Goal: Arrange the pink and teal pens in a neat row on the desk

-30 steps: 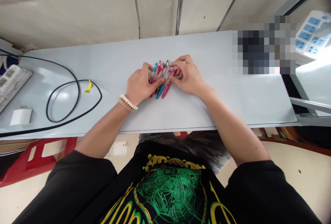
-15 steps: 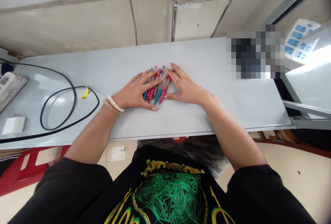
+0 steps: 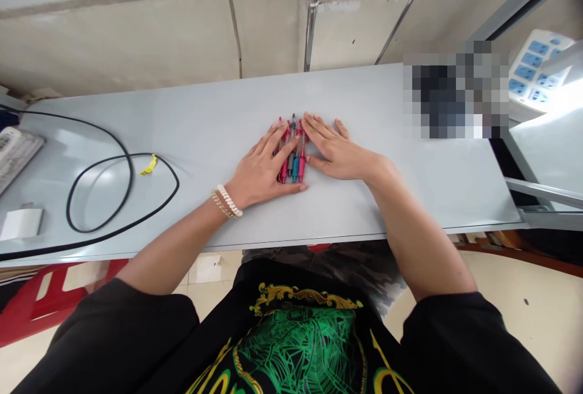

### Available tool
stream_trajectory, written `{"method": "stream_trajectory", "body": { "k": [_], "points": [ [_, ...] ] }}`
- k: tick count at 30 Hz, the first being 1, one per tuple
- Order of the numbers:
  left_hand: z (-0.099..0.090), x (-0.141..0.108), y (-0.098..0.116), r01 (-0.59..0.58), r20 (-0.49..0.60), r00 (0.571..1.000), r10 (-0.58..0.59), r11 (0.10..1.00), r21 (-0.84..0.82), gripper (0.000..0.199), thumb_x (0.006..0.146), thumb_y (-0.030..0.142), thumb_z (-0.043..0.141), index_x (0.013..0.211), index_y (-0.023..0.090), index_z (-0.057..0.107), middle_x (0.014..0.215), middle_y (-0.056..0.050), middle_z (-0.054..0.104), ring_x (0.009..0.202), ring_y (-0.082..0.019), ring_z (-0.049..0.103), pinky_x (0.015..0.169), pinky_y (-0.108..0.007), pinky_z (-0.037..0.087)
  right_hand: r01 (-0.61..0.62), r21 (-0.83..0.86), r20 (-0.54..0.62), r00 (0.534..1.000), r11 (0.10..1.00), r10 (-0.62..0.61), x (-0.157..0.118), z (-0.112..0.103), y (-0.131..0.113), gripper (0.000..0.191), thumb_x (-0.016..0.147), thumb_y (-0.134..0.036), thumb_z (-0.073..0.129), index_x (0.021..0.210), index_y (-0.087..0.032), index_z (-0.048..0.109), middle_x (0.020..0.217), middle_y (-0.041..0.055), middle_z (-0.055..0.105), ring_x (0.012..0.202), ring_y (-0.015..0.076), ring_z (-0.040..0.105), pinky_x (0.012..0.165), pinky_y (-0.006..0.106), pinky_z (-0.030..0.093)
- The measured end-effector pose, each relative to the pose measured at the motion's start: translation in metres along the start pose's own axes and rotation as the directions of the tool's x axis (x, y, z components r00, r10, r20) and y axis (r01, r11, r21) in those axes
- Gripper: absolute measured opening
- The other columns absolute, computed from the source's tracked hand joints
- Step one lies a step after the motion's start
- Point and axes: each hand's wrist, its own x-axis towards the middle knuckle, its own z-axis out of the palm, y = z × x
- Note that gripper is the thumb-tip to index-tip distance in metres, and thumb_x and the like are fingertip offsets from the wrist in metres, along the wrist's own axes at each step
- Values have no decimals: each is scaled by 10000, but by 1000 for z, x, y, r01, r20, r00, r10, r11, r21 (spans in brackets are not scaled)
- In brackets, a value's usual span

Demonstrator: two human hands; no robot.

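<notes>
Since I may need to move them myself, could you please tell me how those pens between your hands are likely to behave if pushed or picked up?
Their slim, rounded barrels suggest the pens would probably roll apart if the left hand and right hand lifted away. They look light and stiff. Their smooth plastic may also slide easily on the glossy grey tabletop.

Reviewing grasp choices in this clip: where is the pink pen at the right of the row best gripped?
Pinch the pink pen at its lower barrel, from above on the right. It lies outermost in the tight row, so only that flank is free, beside the right hand; the left thumb blocks its near end.
</notes>
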Motion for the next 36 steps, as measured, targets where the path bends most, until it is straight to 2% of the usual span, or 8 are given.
{"method": "stream_trajectory", "body": {
  "k": [6,12,18,24,28,31,33,36],
  "points": [
    [10,1,11,39,-72,996,-44,997,-68,1151,822,912,549,1678,189,287,1778,-219,176,1656,-429,141,1311,-617,267,36,19,-19,999,999,-35,-3,-4,6,856,976,-249,404,1719,-239,-20,1815,99,11,1683,332,4,1322,707,94],
    [6,-3,1,-53,-77,996,44,992,-112,1300,764,933,599,1720,210,94,1785,-230,126,1661,-438,90,1331,-630,202,80,63,-55,996,995,-77,-6,-4,10,940,959,-306,487,1714,-296,-73,1820,67,-6,1687,333,21,1322,709,87],
    [6,-4,4,-95,-54,994,92,994,-56,1331,738,940,619,1714,173,140,1779,-235,149,1658,-438,112,1343,-626,168,90,103,-192,979,991,-69,6,-4,0,729,1073,-534,317,1710,-211,173,1791,126,205,1669,313,192,1332,633,193],
    [10,5,12,-35,-68,997,29,996,-76,1246,751,935,611,1679,173,274,1761,-236,221,1651,-449,144,1340,-635,181,48,57,-339,940,997,-26,31,5,-12,750,1086,-613,76,1667,-200,310,1692,143,435,1558,293,438,1314,581,278],
    [14,10,15,-20,-104,995,7,992,-126,1276,744,939,614,1669,135,259,1729,-279,258,1640,-462,179,1335,-641,197,14,15,-357,934,1000,-8,38,10,-16,791,1079,-627,27,1626,-189,395,1672,138,470,1565,289,428,1318,565,274],
    [12,6,14,0,-148,989,-28,982,-187,1288,726,932,647,1670,162,227,1742,-259,224,1648,-447,154,1325,-613,257,11,10,-356,934,1000,-7,37,11,-16,808,1071,-650,25,1634,-188,374,1689,137,443,1575,286,411,1318,557,280],
    [7,2,10,11,-222,973,-62,974,-225,1151,796,879,643,1643,193,274,1730,-231,261,1640,-423,201,1310,-598,304,19,18,-357,934,1000,-12,35,11,-14,820,1065,-671,40,1644,-178,348,1701,144,420,1580,295,402,1314,551,297],
    [-1,-3,2,76,-376,910,-173,963,-259,728,980,646,596,1529,196,433,1586,-206,460,1488,-345,478,1186,-531,495,38,41,-377,926,998,-20,32,11,-11,821,1064,-682,70,1647,-169,338,1708,156,402,1581,314,390,1298,548,335]
  ]
}}
